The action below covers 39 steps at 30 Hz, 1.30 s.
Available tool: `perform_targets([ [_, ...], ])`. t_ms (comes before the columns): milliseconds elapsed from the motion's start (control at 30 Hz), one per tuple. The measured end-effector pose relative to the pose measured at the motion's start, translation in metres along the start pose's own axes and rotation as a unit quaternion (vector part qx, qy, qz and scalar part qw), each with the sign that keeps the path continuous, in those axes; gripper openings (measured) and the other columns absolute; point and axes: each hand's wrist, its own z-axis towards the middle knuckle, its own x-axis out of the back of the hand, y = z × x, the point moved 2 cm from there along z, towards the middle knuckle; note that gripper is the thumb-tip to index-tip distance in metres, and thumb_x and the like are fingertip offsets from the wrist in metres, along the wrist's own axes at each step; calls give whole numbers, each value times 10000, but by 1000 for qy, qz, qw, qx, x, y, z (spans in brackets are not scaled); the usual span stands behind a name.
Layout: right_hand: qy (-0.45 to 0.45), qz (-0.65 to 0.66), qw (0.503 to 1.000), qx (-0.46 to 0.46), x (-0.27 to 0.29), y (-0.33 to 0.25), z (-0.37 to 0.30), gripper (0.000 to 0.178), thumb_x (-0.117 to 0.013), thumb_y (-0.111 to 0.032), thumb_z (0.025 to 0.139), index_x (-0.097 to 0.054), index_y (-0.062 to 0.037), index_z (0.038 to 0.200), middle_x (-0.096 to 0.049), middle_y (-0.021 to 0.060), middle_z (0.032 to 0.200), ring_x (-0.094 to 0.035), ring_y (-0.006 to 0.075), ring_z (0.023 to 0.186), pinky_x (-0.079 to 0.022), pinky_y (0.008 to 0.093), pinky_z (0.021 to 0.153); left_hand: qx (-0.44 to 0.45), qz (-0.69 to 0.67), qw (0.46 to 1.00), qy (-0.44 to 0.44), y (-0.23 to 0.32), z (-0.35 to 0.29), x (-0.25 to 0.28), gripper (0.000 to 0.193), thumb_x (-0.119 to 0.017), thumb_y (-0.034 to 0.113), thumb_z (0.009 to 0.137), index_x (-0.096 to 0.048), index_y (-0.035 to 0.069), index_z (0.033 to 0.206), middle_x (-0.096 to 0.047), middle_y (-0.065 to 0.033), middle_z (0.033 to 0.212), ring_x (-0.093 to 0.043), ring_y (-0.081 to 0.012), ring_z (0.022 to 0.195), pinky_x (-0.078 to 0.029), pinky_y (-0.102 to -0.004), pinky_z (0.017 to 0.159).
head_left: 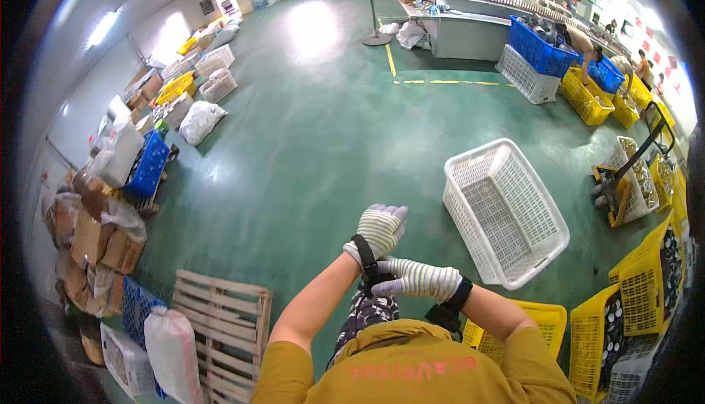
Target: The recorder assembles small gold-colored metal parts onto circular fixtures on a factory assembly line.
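Observation:
Both of my hands wear striped white work gloves with grey fingertips. My left hand (380, 232) is raised in front of me, its fingers curled into a loose fist with nothing visible in them. Around that wrist runs a black strap (364, 251) with a small dark device on its underside. My right hand (418, 279) reaches across to the left wrist, its fingers closed on the black wrist strap. A second black strap (460, 295) circles my right wrist. To the right of both hands, apart from them, an empty white plastic basket (507, 283) stands on the green floor.
A yellow basket (547, 323) is beside me at the right. Filled yellow crates (587, 330) and a pallet jack (624, 172) line the right side. A wooden pallet (220, 316), a white sack (170, 352) and cardboard boxes (92, 239) stand at left. People work at far benches.

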Motion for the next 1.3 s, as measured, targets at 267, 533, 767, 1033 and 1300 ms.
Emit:
perform_targets([
  [267,262,-289,920,49,282,-106,88,526,-675,-457,830,-609,-71,1181,-572,179,1138,-485,330,1155,-383,423,983,-144,100,984,-17,-150,314,-22,294,-577,203,796,-597,77,1061,-663,-102,882,-634,-295,808,-471,-435,789],
  [533,466,163,865,94,537,-125,122,402,-745,-345,818,-666,9,992,-668,19,838,-604,99,750,-502,259,713,-202,216,940,-169,-220,569,-100,229,-576,261,790,-618,107,954,-682,-97,897,-665,-278,860,-475,-445,814],
  [767,460,-171,864,110,751,-248,151,296,-730,-266,808,-672,-34,981,-674,64,855,-596,170,853,-476,330,812,-23,101,951,-291,-375,779,-193,165,-610,285,760,-661,138,704,-680,-58,738,-661,-222,716,-459,-437,679],
  [1033,565,-312,733,213,985,-308,75,287,-708,-154,768,-655,31,981,-629,104,917,-618,176,806,-510,321,729,-212,153,931,-255,-255,1078,-154,176,-586,195,779,-668,80,884,-679,-150,816,-671,-305,791,-518,-437,680],
  [1300,595,112,769,204,1192,-313,-39,480,-714,-160,802,-488,0,1194,-600,81,1058,-584,154,971,-498,312,857,-145,-491,807,-295,-135,1326,-229,318,-623,149,891,-593,-12,1163,-677,-136,1032,-653,-239,929,-519,-348,832],
])
